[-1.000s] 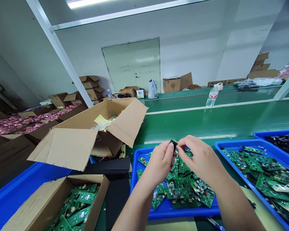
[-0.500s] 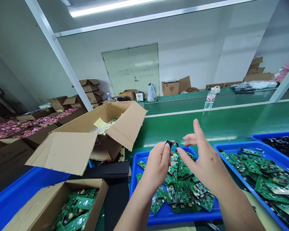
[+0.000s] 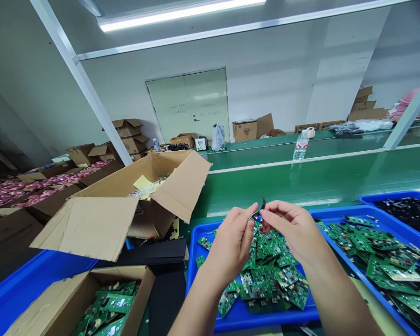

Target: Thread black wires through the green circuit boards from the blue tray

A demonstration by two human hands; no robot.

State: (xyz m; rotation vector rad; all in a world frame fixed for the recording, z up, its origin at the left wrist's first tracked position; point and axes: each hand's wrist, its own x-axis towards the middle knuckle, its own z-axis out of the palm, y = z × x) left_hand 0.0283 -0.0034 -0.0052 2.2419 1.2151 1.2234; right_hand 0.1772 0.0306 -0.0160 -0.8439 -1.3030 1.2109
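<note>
- Two hands up over the tray, close together, with one small black strip [image 3: 258, 208] between them at fingertip height.
- Strip location: just above the left hand's fingertips [image 3: 251, 223], on the inner side of that hand, and right next to the right hand's fingertips [image 3: 265, 214].
- Strip long axis: slanted, running from low near the left fingertips to high and away from the fingers. Free end points up and toward the right hand's side, slightly hooked.
- Nearer hand: left hand [image 3: 233, 245] looks to be pinching the strip's lower end, fingers pressed together. Exact fingers on it are partly hidden.
- Right hand [image 3: 294, 228]: fingers curled and close together, tips reaching toward the strip. Cannot tell if they touch it.
- Below the fingers: blue tray [image 3: 199, 249] holding a loose pile of green circuit boards [image 3: 266, 280].
- Right of the fingers: second blue tray [image 3: 336, 213] with more green boards [image 3: 381, 261]; black parts [image 3: 411, 214] lie in a third tray beyond it.
- Left of the fingers: open cardboard box [image 3: 80, 228]. Lower left, a smaller box [image 3: 126, 275] holds green boards [image 3: 112, 303].
- Ahead of the fingers: green conveyor belt [image 3: 301, 186].
</note>
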